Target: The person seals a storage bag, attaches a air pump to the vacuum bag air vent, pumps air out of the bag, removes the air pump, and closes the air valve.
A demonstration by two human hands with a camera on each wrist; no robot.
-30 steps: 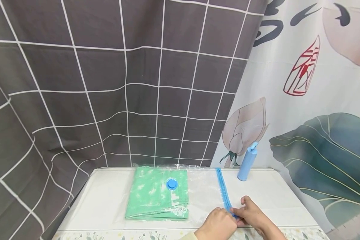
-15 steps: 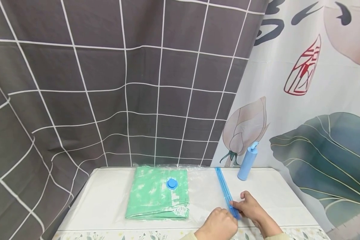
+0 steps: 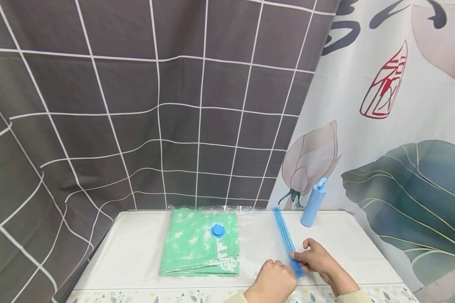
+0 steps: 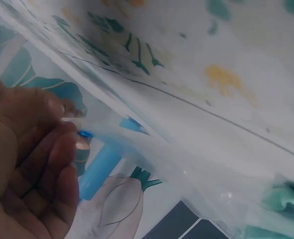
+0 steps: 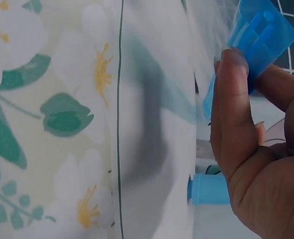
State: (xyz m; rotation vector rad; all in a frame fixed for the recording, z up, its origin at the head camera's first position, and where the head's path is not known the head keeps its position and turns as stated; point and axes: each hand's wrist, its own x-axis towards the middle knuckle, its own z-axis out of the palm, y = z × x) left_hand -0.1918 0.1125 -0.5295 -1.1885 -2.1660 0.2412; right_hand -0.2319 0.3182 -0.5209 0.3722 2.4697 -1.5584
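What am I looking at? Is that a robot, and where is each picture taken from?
No robot: a person is working bare-handed. The wide picture comes from a camera worn on the head; the two close ones, from cameras on the wrists. On the white table lies a clear bag with folded green cloth inside and a round blue cap on top. A light-blue cylinder stands near the back. The right hand pinches the blue strip along the bag's end; the left hand pinches the clear bag beside it.
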